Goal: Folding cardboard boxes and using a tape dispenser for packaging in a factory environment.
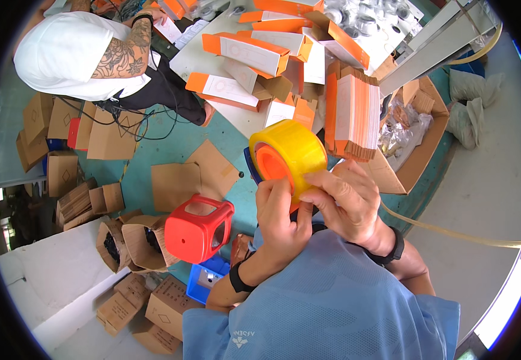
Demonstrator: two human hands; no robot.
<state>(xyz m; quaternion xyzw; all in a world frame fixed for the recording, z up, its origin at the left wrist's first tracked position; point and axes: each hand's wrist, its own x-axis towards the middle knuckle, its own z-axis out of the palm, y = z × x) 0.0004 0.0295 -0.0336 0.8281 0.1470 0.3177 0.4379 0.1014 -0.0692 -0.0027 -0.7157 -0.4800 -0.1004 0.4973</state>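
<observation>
A large roll of yellow packing tape (301, 147) with an orange core (270, 162) is held up in front of my chest. My left hand (282, 219) grips its lower rim, the fingers reaching into the core and the thumb below. On the lower right side of the roll, the thumb and forefinger of my right hand (351, 201) pinch at the tape's surface. Whether a loose tape end is between them is too small to tell. A dark blue part shows at the roll's left edge, mostly hidden behind it.
Beyond the roll, a white table (236, 117) bears orange-and-white boxes (245, 54) and a stack of flattened cartons (356, 114). An open carton (413, 174) with plastic bags stands at right. A red stool (196, 231) is at left. A person in white (68, 57) works at far left.
</observation>
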